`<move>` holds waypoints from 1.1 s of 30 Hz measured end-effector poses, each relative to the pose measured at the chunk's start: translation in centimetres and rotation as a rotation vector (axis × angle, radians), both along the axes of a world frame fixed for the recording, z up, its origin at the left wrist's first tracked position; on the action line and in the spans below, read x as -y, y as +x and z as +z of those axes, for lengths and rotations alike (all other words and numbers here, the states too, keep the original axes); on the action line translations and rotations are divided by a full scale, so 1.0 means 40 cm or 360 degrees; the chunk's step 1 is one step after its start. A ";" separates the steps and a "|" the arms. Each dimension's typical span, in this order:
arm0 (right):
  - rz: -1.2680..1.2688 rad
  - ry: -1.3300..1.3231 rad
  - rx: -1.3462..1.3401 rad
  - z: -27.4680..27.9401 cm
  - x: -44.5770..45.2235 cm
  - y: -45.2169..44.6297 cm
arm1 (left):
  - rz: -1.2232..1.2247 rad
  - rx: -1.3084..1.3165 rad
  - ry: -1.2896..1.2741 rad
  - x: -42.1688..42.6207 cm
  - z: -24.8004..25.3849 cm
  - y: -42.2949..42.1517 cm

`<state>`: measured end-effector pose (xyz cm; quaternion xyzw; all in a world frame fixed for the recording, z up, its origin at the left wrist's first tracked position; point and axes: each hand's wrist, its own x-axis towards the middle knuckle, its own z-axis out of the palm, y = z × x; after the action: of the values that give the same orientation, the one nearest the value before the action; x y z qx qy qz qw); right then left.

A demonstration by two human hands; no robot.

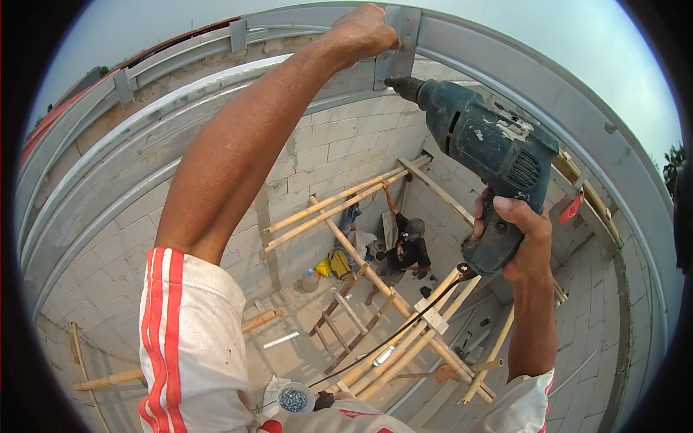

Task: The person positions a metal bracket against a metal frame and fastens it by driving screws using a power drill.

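Observation:
My right hand point(523, 234) grips a worn dark drill point(491, 141) by its handle, and a black cord trails from the handle's base. Pointing left, the drill's chuck and bit meet the lower part of an upright metal bracket point(398, 47). A small screw head there is too small to make out clearly. My left hand point(364, 30) is closed at the bracket's upper end, against the long grey metal beam point(520, 65); its fingertips are partly hidden.
Bamboo poles point(375, 278) form a scaffold below me. A white bucket point(294, 397) holds many screws. Down on the floor a person point(410, 249) in dark clothes crouches near a yellow bag point(338, 263) and a wooden ladder point(350, 317). Light block walls point(346, 137) surround the space.

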<state>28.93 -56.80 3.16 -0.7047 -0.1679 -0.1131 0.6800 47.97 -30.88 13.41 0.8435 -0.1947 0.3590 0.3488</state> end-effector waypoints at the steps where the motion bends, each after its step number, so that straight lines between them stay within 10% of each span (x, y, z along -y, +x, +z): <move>1: 0.0001 0.0000 -0.0001 0.000 0.000 0.000 | 0.0000 -0.0001 0.0001 -0.001 0.000 0.000; 33: -0.0004 0.0014 0.0021 -0.015 0.002 0.012 | -0.0033 0.0005 0.0014 0.001 0.004 0.011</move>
<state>29.41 -56.87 2.57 -0.7011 -0.1710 -0.1192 0.6819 48.40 -30.92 13.55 0.8425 -0.2055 0.3557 0.3485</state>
